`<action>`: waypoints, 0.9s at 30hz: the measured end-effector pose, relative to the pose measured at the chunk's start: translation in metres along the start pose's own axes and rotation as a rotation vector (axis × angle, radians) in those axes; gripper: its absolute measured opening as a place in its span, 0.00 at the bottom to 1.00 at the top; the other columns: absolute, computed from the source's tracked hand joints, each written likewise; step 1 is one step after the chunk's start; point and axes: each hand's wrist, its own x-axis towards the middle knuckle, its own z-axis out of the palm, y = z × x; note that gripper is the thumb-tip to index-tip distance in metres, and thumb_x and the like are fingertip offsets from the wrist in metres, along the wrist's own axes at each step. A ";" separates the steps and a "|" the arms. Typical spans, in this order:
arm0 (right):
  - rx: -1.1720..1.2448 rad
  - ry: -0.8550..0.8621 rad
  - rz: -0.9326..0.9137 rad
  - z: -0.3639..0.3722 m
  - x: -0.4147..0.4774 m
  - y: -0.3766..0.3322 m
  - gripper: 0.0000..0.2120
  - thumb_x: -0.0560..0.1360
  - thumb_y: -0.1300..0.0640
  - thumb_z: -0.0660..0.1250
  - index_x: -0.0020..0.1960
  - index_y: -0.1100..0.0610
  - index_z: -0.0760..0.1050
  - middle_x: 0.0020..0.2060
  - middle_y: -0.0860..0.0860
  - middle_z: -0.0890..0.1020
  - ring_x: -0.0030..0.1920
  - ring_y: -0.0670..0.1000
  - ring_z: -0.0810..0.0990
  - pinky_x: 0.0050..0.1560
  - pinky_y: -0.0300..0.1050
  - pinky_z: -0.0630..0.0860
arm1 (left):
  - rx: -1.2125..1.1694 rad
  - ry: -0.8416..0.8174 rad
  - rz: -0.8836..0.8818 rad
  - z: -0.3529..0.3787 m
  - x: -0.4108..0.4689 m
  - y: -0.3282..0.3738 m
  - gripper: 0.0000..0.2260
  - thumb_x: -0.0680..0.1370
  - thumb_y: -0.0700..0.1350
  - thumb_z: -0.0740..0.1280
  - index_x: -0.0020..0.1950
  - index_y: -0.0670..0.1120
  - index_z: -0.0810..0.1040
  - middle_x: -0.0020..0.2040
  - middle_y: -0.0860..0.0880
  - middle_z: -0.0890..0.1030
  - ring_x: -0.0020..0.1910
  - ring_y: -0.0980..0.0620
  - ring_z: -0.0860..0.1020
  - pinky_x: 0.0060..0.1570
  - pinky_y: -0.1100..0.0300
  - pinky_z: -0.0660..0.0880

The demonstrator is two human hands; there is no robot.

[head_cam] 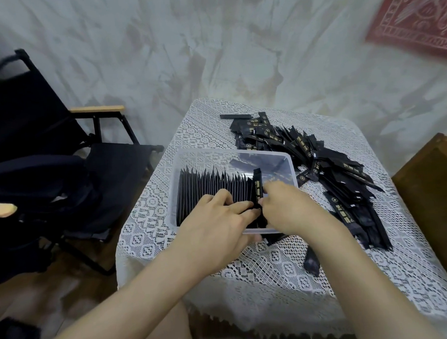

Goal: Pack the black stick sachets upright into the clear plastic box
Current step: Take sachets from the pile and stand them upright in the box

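1. Head view, counts: there is one clear plastic box [292, 163], one packed row of sachets [210, 188] inside it, one held sachet [258, 185], one pile of loose sachets [327, 175] and one single sachet [311, 262] lying apart. The row and the pile have too many pieces to count exactly; each has some tens.
2. The row of sachets stands on end in the left part of the box, faces pressed together, with the pointed tops up. The right part of the box, beyond the fingers, shows only a few dark sachets lying flat on the bottom.
3. The held sachet stands at the right end of the row. Its long axis is about upright, and its upper end comes out higher than the tops of its neighbours. Gold print runs along its length.
4. The left hand [219, 220] lies over the near part of the row, with its fingers stretched and a little spread, their tips touching the held sachet.
5. The right hand [287, 207] pinches the lower part of the held sachet between its curled fingers and thumb, just beside the left fingertips.
6. The pile lies to the right of the right hand and beyond it, its sachets pointing in many directions. The single sachet lies beside the right forearm.
7. All of this rests on a lace tablecloth [260, 278]. A black folding chair [62, 150] stands to the left.
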 end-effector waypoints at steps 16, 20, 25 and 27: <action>0.449 -0.143 0.011 -0.003 -0.004 0.008 0.15 0.81 0.60 0.54 0.61 0.59 0.75 0.58 0.59 0.81 0.58 0.60 0.80 0.62 0.61 0.78 | 0.042 0.060 0.036 0.003 -0.001 0.000 0.23 0.81 0.65 0.52 0.70 0.56 0.71 0.63 0.57 0.78 0.53 0.48 0.73 0.45 0.51 0.73; 0.520 -0.145 -0.005 -0.004 -0.008 0.012 0.16 0.81 0.62 0.54 0.64 0.59 0.74 0.63 0.61 0.80 0.63 0.62 0.79 0.66 0.63 0.75 | 0.065 0.058 0.040 0.004 -0.001 0.001 0.23 0.79 0.64 0.53 0.67 0.57 0.76 0.65 0.53 0.77 0.53 0.47 0.74 0.45 0.50 0.74; 0.553 -0.156 -0.009 0.001 -0.008 0.015 0.17 0.82 0.59 0.53 0.68 0.59 0.70 0.67 0.61 0.76 0.63 0.61 0.79 0.66 0.62 0.75 | 0.093 0.080 0.069 0.006 -0.001 0.001 0.19 0.77 0.60 0.63 0.65 0.55 0.78 0.70 0.52 0.73 0.54 0.46 0.74 0.46 0.49 0.73; 0.538 -0.155 -0.003 0.002 -0.007 0.013 0.17 0.82 0.60 0.53 0.67 0.63 0.70 0.66 0.63 0.76 0.63 0.62 0.78 0.66 0.64 0.75 | 0.096 0.076 0.086 0.006 -0.001 0.000 0.20 0.78 0.61 0.61 0.65 0.55 0.78 0.70 0.55 0.74 0.53 0.48 0.73 0.45 0.50 0.73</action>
